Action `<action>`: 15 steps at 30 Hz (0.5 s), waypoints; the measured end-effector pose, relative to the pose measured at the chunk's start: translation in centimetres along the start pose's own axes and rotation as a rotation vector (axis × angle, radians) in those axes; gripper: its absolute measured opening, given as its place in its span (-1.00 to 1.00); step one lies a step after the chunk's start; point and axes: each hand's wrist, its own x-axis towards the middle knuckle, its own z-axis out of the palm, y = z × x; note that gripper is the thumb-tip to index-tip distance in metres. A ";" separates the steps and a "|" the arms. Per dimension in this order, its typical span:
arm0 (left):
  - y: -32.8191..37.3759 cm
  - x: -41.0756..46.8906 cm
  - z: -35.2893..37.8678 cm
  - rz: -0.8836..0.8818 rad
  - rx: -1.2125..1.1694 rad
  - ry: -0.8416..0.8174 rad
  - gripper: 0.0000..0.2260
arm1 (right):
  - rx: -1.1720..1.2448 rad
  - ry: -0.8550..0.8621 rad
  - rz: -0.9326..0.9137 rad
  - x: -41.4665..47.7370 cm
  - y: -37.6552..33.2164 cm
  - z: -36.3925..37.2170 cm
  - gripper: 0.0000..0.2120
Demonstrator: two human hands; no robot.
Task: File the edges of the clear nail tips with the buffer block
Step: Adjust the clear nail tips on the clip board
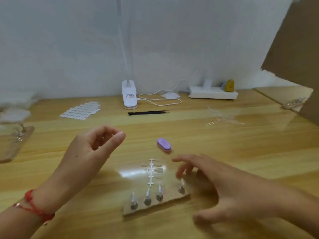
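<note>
The right hand [217, 185] is smeared by motion, so its fingertips cannot be made out. The clear nail tips [158, 170] nearly vanish in glare. The lamp [129, 94] label is too small to read, its neck runs off the top edge, and a blurred cardboard stand [12, 145] is cut by the left edge.

At frame centre, the buffer block [164, 145] lies on the tabletop [241, 149], just above a strip of nail tips [154, 169]. Below the strip sits a stand [155, 207] with 4 pegs. Tweezers [148, 112] lie higher, below a clip lamp [129, 94]; a power strip [213, 94] sits upper right.
</note>
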 end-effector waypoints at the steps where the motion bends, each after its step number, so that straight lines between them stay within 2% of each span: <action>1: -0.5 0.3 0.6 0.011 -0.014 -0.003 -0.65 | 0.057 0.048 -0.011 0.0 0.0 0.9 -0.24; 3: -1.6 1.1 1.6 0.039 -0.041 -0.016 -0.59 | 0.154 0.154 -0.029 0.4 0.3 2.0 -0.36; 5: -3.0 1.5 2.3 0.065 -0.032 -0.043 -0.52 | 0.161 0.187 -0.020 -0.2 0.6 1.9 -0.43; 8: -5.6 1.1 2.8 0.058 0.031 -0.087 -0.46 | 0.129 0.179 0.078 -3.7 2.5 -0.1 -0.41; 10: -7.7 1.3 2.8 0.024 0.053 -0.151 -0.45 | 0.081 0.253 0.179 -6.5 4.9 -2.2 -0.40; 13: -10.5 1.9 2.7 -0.016 0.067 -0.270 -0.44 | 0.037 0.516 0.414 -9.3 10.2 -5.3 -0.42; 15: -11.5 1.6 2.5 0.002 0.087 -0.292 -0.45 | 0.059 0.736 0.571 -9.2 14.5 -7.0 -0.51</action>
